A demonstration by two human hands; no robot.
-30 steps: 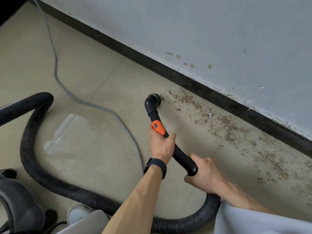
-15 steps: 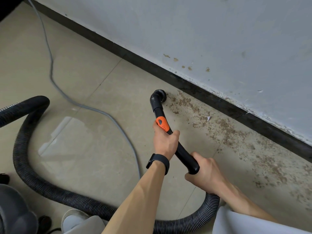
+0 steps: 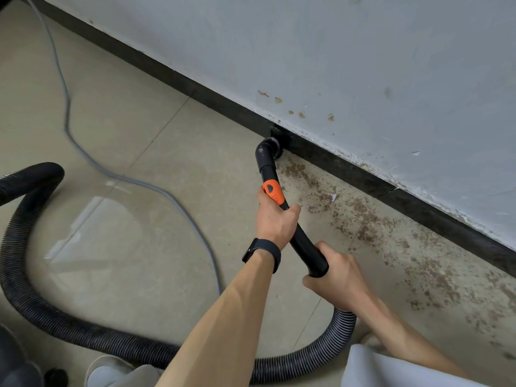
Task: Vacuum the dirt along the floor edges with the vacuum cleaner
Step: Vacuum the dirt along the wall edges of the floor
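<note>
- While the nozzle (image 3: pixel 269 150) sits right against the black strip (image 3: pixel 349 169) under the big grey wall (image 3: pixel 363 65), the best move, I think, is to slide it slowly along that strip toward the brown mess, low and close, so no crumbs get skipped.
- The floor (image 3: pixel 139 247) is made of pale tiles with a shiny patch of light on them. Left of the nozzle it looks clean. Right of the nozzle, dirt (image 3: pixel 363 219) is spread along the strip, so a lot is left to do.
- A fat black hose (image 3: pixel 83 333) loops over the floor from the vacuum cleaner (image 3: pixel 14 358), a dark blurry shape in the low left corner. It looks loose enough not to tug.
- A thin grey cable (image 3: pixel 139 182) wiggles across the tiles, well apart from the nozzle.
- The black pipe (image 3: pixel 304 247) tilts down to the nozzle.
- The left hand (image 3: pixel 275 219) is wrapped round the pipe just under the orange switch (image 3: pixel 272 192). The right hand (image 3: pixel 337 280) is wrapped round the back end, where the hose joins.
- A tiny white scrap (image 3: pixel 333 197) lies in the dirt, and it might stick in the nozzle.
</note>
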